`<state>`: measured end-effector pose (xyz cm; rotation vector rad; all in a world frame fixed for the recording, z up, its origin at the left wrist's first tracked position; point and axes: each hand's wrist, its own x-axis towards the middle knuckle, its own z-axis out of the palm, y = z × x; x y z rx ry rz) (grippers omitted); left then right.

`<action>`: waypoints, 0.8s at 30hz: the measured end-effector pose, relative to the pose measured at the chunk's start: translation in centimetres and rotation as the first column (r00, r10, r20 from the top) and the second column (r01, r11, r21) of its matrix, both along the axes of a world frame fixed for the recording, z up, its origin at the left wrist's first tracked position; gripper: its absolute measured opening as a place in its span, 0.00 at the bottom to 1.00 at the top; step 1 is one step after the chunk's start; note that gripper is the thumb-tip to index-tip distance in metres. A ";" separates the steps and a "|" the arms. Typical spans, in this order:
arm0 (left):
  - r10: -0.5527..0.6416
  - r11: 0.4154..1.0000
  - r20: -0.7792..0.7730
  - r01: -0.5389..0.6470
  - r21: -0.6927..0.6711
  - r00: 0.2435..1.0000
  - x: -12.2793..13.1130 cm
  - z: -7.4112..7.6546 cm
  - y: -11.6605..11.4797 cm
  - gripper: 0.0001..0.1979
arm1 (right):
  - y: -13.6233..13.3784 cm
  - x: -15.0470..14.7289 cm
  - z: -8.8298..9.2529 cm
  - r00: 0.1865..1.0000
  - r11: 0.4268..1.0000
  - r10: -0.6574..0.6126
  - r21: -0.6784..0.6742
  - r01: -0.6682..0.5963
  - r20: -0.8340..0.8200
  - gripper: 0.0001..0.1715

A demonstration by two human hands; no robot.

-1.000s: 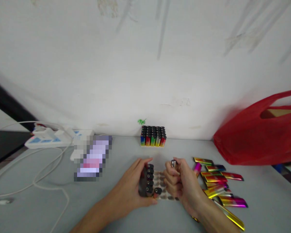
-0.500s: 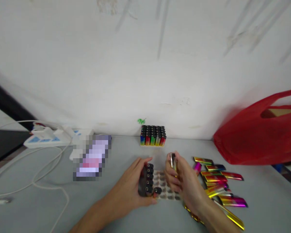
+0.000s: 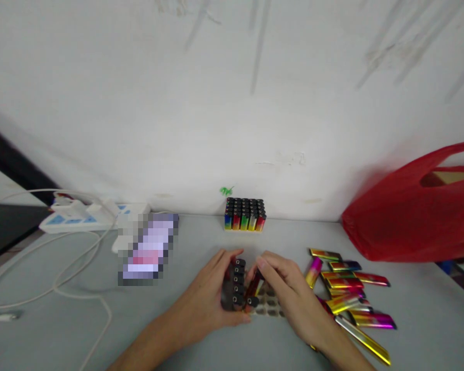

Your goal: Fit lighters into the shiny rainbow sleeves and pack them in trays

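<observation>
My left hand [image 3: 204, 293] is curved around the left end of a pale tray [image 3: 271, 312] with rows of small holes. Its fingers and thumb brace a row of upright black-topped lighters [image 3: 237, 279] standing there. One more lighter [image 3: 252, 301] stands beside the near end of that row. Over the tray, my right hand [image 3: 288, 288] pinches a reddish lighter [image 3: 256, 284] by its top, tilted close to the row. Whether its lower end sits in a hole is hidden. To the right lies a loose pile of shiny coloured lighters [image 3: 344, 283].
A full block of lighters [image 3: 245, 215] stands by the wall. A red bag [image 3: 413, 216] is at the back right. On the left are a phone [image 3: 150, 247], a white power strip [image 3: 77, 219] and a looped white cable [image 3: 56, 288].
My right hand has moved left and down, bringing the lighter from upright above the tray to beside the row. My left hand has stayed in place.
</observation>
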<state>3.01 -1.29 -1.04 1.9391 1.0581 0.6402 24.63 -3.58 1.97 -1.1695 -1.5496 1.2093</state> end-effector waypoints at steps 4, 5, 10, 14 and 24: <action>0.000 1.000 0.023 0.000 0.006 1.000 0.1 0.1 0.0 0.52 | 0.1 0.2 0.1 0.993 0.996 0.033 0.079 -0.042 0.114 0.27; 0.001 1.000 0.032 -0.001 0.011 0.999 0.1 0.1 0.0 0.52 | 0.1 0.3 0.1 0.988 0.995 0.029 0.094 -0.044 0.149 0.26; -0.003 1.000 0.021 0.003 0.011 1.000 0.0 -0.2 0.1 0.53 | 0.0 0.5 0.0 0.957 0.975 0.060 0.189 -0.118 0.285 0.20; 0.008 1.000 0.028 -0.008 -0.008 1.000 -0.1 -0.5 0.2 0.55 | -0.2 0.8 -0.4 0.931 0.914 0.065 0.352 -0.200 0.359 0.16; 0.032 0.995 0.061 -0.026 -0.092 0.998 -0.2 -0.4 0.2 0.55 | -0.7 0.3 -0.5 0.905 0.909 0.029 0.366 -0.201 0.425 0.17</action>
